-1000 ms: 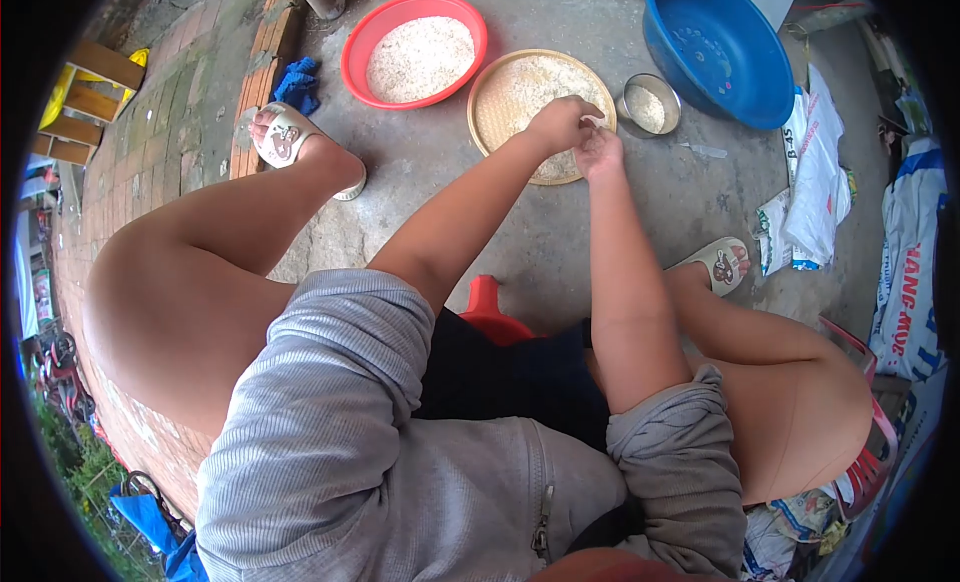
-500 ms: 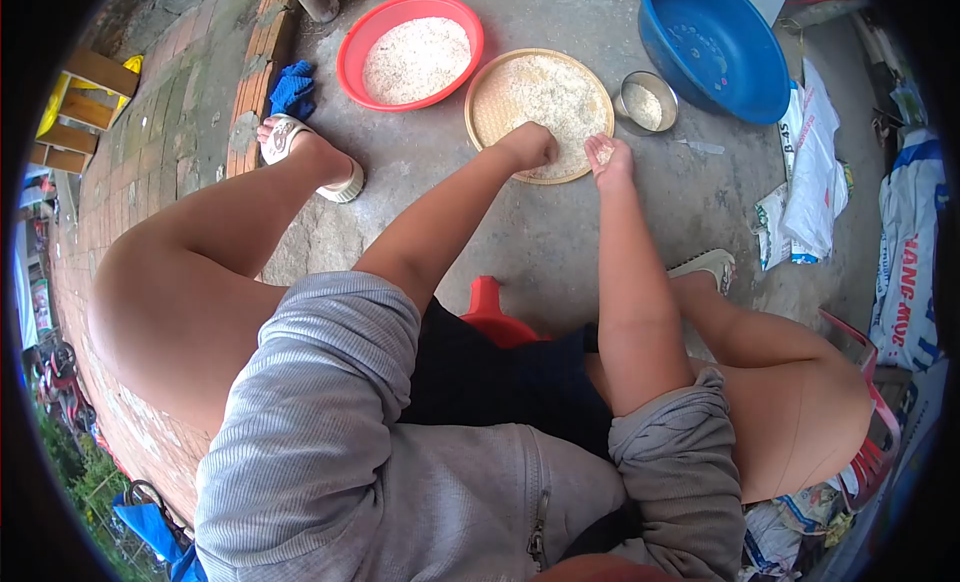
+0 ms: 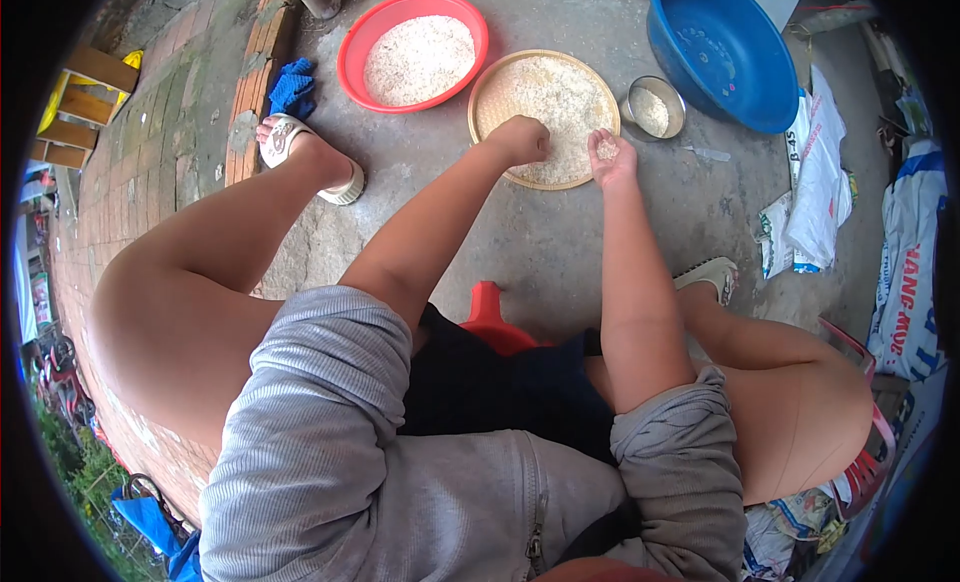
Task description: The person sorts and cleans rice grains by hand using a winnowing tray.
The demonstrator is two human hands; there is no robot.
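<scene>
A round woven tray (image 3: 488, 100) lies on the floor, with pale rice grains (image 3: 560, 102) spread over it. My left hand (image 3: 522, 142) is closed in a fist above the tray's near left part; what its fingers hold, if anything, is hidden. At the near right rim, my right hand (image 3: 613, 162) is cupped palm up, with some grains in its palm. Just right of the tray stands a metal bowl (image 3: 672, 94) with grains inside. A red basin (image 3: 350, 74) of similar grains sits to the left.
A large blue basin (image 3: 715, 67) stands at the back right. White printed sacks (image 3: 815, 197) lie on the right. A blue cloth (image 3: 292, 88) is near the brick edge on the left. Part of a red stool (image 3: 487, 307) shows between my legs.
My left hand has shifted slightly left over the tray, still closed. My right hand stays cupped at the rim. The whole view has shifted a little.
</scene>
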